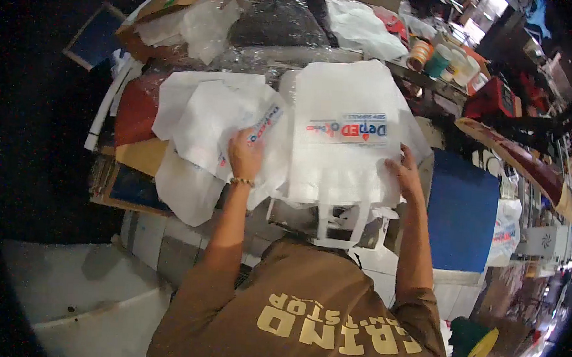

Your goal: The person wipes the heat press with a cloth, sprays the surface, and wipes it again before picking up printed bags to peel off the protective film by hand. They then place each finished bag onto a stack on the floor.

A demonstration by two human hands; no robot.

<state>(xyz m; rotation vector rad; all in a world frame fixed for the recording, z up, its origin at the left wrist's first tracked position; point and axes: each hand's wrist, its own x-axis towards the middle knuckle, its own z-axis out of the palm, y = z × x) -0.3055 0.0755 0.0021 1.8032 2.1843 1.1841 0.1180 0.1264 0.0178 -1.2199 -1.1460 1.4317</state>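
A white tote bag [326, 158] with a printed red and blue logo lies flat in front of me, its handles hanging toward my body. My right hand [405, 175] is at its right edge, thumb on top and some fingers hidden beyond the edge. To the left is a loose pile of white printed bags [198, 119], crumpled and overlapping. My left hand [246, 156], with a beaded bracelet on the wrist, closes on a bag at the right side of this pile, beside its logo. Its fingertips are partly hidden.
A blue panel [462, 210] stands right of the bags. Paint jars [439, 60] and a red box [494, 102] sit at the back right. A cardboard box [169, 7] and black plastic wrap [278, 20] are behind. A green spool [471, 343] is at lower right.
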